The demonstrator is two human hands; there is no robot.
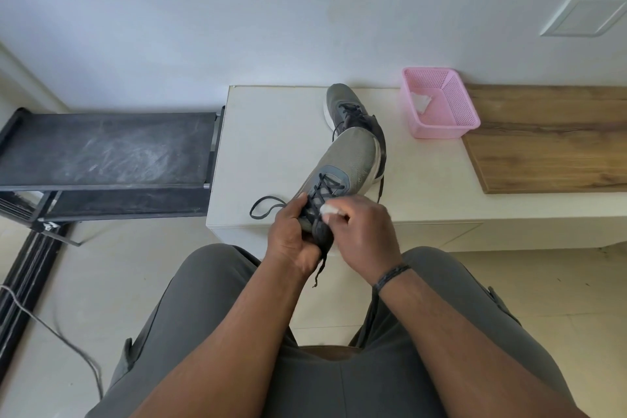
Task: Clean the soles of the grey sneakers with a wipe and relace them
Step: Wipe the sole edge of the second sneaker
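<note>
Sneaker [342, 163] in grey mesh, raised over the front edge of the white tabletop [271, 132], toe pointing away from the person and heel toward the lap. The left hand [293, 237] wraps its fingers round the heel and collar end from the left and holds the shoe up. The right hand [359, 231] is curled at the tongue, pinching the dark lace [268, 205] at the upper eyelets, with a small white wad, seemingly a wipe [328, 210], tucked under its fingers. One lace end loops out to the left over the tabletop; another end hangs down between the wrists. A dark braided band [392, 276] circles the right wrist.

Second grey sneaker [346, 108], resting on the tabletop just behind the held one and partly hidden by it, toe toward the wall, white sole edge showing on its left side, laces threaded and dark. Pink perforated basket [454, 112], to the right near the wall, with a crumpled white piece [420, 101] lying in its left corner. Wood-grain board [556, 142], touching the basket's right side and running off to the right. Black metal rack [105, 149], standing on the floor just left of the tabletop, its top shelf scuffed with pale marks. Grey trousers [190, 332] cover both thighs in the foreground; a thin cord [51, 329] trails across the pale floor at lower left.
</note>
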